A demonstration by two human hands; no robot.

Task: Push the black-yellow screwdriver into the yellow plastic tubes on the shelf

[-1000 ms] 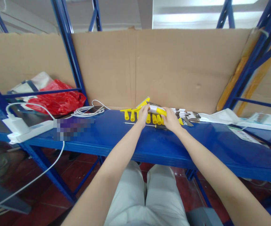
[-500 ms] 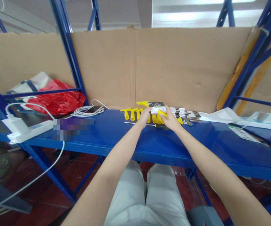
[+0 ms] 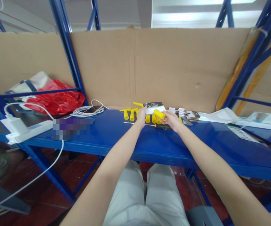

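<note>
Both my hands are out over the blue shelf [image 3: 116, 138] near the cardboard back wall. My right hand [image 3: 171, 120] is closed round a yellow-handled tool [image 3: 159, 114] on a black and white card [image 3: 152, 107]. My left hand [image 3: 141, 115] pinches the left edge of the same card. Under and beside my hands lies a row of several yellow-handled tools [image 3: 130, 113], their handles pointing toward me. A thin metal rod [image 3: 135, 123] lies on the shelf in front of them.
A stack of packaging cards [image 3: 181, 111] and white bags [image 3: 220, 116] lie to the right. On the left are a coiled white cable [image 3: 88, 110], a white power strip [image 3: 24, 130] with charger, and a red plastic bag [image 3: 57, 99]. Cardboard [image 3: 173, 66] lines the back; blue uprights [image 3: 67, 47] frame the bay.
The carded tool I hold has turned from lying slanted to facing up more, and my hands have shifted a little with it. The rest is still.
</note>
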